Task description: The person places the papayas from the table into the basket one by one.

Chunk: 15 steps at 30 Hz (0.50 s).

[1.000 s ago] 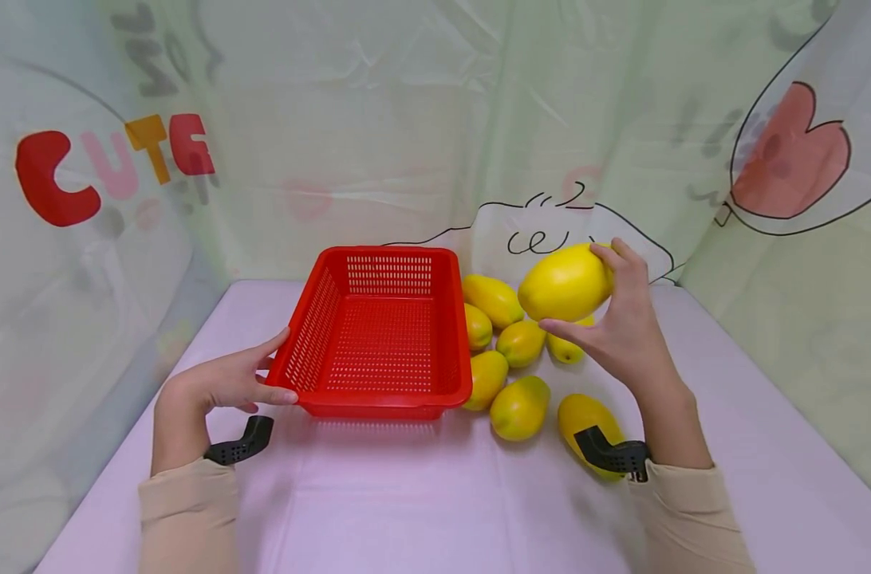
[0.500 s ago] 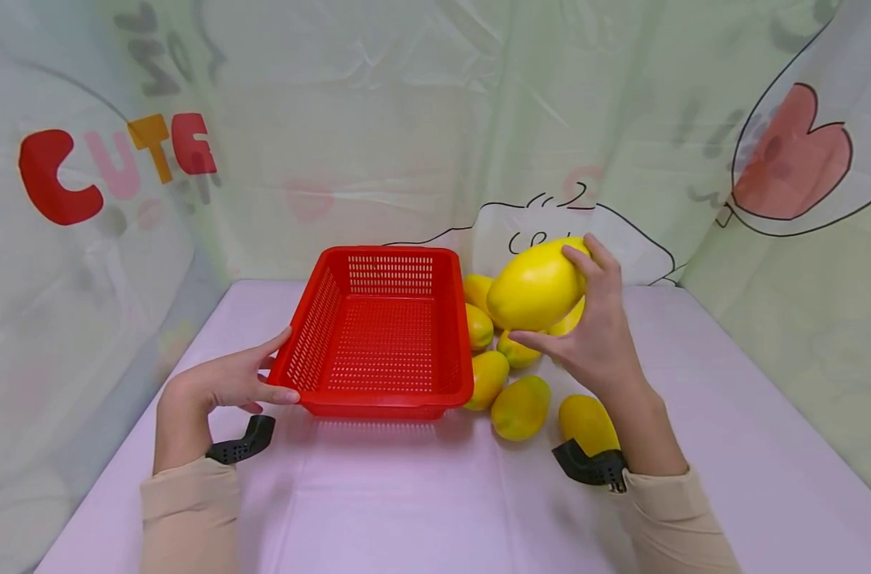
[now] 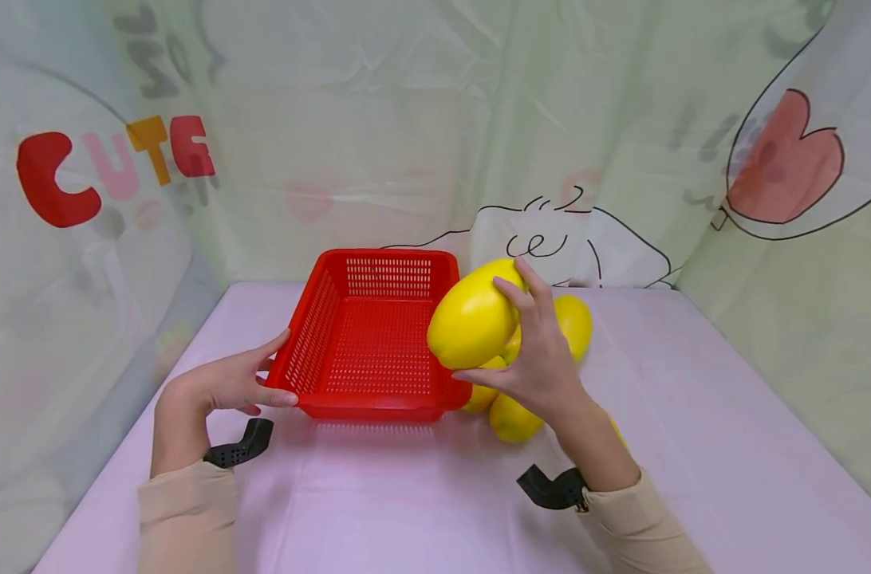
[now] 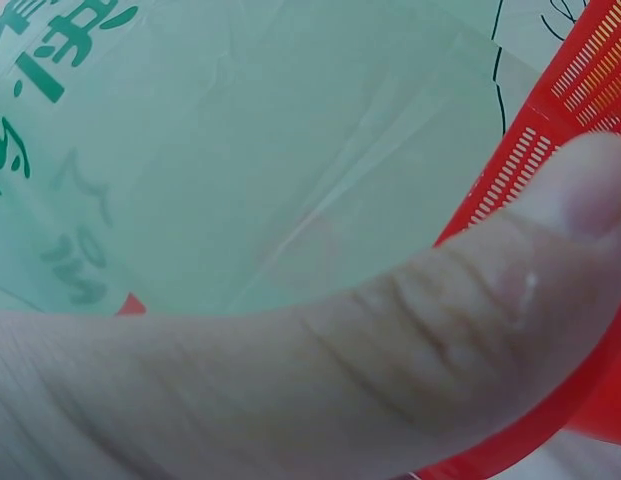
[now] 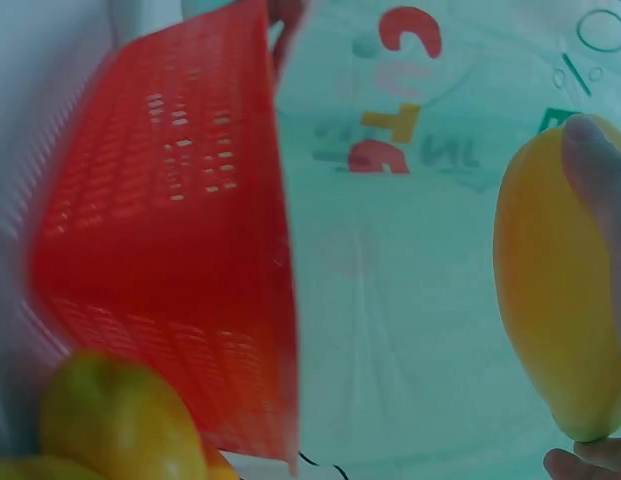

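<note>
While the left hand [image 3: 223,383] pinches the red basket's [image 3: 378,339] corner steady | right hand [image 3: 539,359] grips a yellow mango [image 3: 473,323] over the rim | best lowered gently, clear of the wall.

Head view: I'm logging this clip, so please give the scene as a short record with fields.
left hand: grips the near left corner of the basket
right hand: holds a mango
mango: large, yellow, lifted at the basket's right rim
basket: red, perforated, nothing inside
other mangoes: on the table right of the basket, partly hidden
table: pale pink cover
</note>
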Available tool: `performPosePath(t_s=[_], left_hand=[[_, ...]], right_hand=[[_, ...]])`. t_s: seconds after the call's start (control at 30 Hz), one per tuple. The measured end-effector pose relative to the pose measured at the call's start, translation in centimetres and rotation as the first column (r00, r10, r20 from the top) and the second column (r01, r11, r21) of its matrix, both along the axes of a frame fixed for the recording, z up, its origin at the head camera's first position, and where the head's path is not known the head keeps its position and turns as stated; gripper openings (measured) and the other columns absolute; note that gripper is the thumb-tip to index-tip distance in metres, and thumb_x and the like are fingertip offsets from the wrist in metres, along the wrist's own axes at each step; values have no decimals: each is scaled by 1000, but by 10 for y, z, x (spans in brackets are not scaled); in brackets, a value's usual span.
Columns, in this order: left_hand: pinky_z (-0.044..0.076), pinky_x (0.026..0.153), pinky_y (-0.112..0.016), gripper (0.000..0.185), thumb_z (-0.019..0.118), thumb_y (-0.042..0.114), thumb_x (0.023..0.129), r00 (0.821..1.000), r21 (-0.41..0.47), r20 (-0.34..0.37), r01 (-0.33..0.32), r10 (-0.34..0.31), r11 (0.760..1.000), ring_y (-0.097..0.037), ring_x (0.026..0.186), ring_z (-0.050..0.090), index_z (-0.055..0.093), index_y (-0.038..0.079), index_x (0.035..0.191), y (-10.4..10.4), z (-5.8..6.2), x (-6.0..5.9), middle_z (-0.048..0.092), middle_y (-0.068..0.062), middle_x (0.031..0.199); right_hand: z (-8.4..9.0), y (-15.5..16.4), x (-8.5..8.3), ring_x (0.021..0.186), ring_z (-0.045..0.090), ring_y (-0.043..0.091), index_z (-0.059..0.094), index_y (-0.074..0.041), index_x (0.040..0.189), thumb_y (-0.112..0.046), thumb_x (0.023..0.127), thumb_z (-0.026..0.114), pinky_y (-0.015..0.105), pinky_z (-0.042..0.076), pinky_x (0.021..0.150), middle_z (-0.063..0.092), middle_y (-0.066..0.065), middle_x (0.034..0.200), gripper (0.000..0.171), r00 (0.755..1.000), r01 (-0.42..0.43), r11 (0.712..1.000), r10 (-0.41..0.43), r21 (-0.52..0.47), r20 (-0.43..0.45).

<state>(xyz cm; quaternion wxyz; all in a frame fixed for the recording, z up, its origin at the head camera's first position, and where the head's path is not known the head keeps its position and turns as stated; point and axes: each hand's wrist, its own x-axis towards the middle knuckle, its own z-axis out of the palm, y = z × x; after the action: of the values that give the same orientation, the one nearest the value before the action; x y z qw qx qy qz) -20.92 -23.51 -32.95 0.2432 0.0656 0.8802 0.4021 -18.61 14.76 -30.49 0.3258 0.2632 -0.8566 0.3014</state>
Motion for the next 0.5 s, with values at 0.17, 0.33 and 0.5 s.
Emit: performPosePath(t_s=[0.17,0.33,0.5], left_hand=[[55,83,-45,114,78,44,74,1000,5,-5,15,-15,1000,-38,126,38,-3,28,153,0,0,1,29,-23,146],[55,84,-45,112,77,41,77,999,15,-16,38,-38,999,-38,127,38,-4,28,153,-2,1,1,28,-23,146],[55,83,-44,111,76,40,77,999,13,-27,47,-47,999,-37,127,38,-3,26,153,-3,2,2,28,-23,146]], right_hand=[[-17,-17,-1,134,36,32,35,-17,140,-42,51,93,46,50,95,21,10,155,108,999,-41,996,40,73,10],[-30,-30,-2,135,36,31,35,-20,140,-48,54,90,46,48,98,21,9,155,106,997,-52,988,42,146,67],[-40,-36,-4,134,36,31,35,-22,141,-53,56,87,48,47,100,19,7,156,105,992,-57,981,35,183,121]])
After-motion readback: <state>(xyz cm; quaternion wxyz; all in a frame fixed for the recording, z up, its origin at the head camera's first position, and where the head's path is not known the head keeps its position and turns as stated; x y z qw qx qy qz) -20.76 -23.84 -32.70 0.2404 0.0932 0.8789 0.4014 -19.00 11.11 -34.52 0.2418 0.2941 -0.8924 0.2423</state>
